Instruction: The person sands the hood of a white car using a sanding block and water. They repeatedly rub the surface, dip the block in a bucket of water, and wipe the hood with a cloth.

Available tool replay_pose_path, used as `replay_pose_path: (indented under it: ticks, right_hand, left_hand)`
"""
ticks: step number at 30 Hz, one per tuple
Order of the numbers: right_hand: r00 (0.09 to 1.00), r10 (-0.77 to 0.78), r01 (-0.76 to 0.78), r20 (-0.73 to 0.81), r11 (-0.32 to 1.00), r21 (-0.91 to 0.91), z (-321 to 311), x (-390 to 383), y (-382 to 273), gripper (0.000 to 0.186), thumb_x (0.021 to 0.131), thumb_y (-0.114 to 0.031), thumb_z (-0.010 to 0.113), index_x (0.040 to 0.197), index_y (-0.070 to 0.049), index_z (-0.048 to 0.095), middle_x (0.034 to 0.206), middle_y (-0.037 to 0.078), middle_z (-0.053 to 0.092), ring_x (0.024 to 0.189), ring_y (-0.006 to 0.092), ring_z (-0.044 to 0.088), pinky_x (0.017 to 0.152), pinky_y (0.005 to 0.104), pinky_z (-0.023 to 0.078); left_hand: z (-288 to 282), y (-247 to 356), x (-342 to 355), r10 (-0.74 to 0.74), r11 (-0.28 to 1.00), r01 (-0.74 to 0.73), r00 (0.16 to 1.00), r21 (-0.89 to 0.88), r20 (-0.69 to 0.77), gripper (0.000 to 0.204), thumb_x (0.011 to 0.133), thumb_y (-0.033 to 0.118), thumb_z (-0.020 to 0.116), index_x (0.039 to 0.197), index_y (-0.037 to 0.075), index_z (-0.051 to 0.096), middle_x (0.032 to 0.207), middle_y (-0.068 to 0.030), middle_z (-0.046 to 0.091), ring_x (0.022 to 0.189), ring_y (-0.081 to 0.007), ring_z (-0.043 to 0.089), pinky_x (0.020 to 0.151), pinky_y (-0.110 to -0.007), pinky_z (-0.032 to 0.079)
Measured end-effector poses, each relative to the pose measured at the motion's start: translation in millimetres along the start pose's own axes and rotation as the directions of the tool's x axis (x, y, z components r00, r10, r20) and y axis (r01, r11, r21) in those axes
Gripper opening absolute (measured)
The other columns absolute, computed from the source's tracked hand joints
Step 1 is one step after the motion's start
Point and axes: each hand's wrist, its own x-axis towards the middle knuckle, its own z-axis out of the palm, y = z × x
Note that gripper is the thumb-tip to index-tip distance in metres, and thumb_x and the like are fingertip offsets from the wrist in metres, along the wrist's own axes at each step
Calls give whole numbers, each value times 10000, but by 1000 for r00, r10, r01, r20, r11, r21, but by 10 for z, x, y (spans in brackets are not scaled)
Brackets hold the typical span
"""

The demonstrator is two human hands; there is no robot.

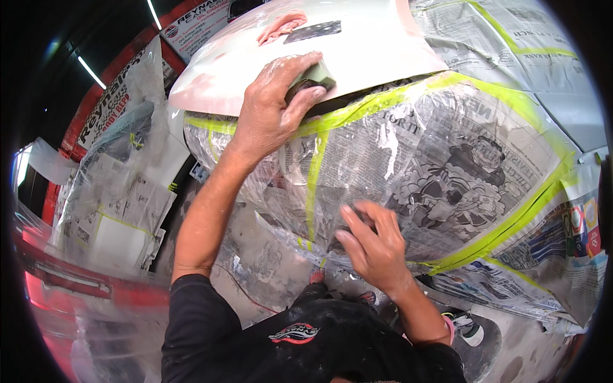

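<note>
My left hand [276, 96] reaches over the near edge of a white car panel [223, 70] with a pinkish tint. Its thumb and fingers are closed round a green sanding block [318, 75], which is partly hidden by the hand. Lower and to the right, my right hand [377, 246] hovers in front of the newspaper masking [364, 159], slightly blurred. Its fingers are bent and apart, and nothing clear shows between them. Farther back on the panel lie a crumpled pink cloth [282, 27] and a dark, speckled flat sheet [313, 31].
Yellow-green tape [317, 172] edges the newspaper and plastic film. At the left stands another part covered in paper and plastic [121, 210], near a red, film-covered surface [83, 287]. A thin cord [246, 297] runs over the stained floor; a shoe [469, 329] shows lower right.
</note>
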Motion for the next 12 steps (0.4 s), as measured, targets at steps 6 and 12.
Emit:
replay_pose_path:
  ticks: [6,12]
  right_hand:
    - [992,123,-123,15,992,8,-420,-163,-31,372,780,-27,814,1146,-19,750,1031,128,701,847,269,638,753,359,521]
    - [1000,8,-7,-15,999,50,-522,5,-45,396,761,-37,824,1152,-42,759,1049,136,708,905,275,667,784,366,531]
  left_hand:
    - [381,-37,840,224,974,-225,969,-2,100,377,973,332,666,1243,78,735,1147,-176,728,1065,-332,666,955,-439,507]
    - [380,-70,991,333,935,-347,931,75,151,485,946,345,719,1345,79,650,1183,-152,740,1112,-291,691,1077,-425,439]
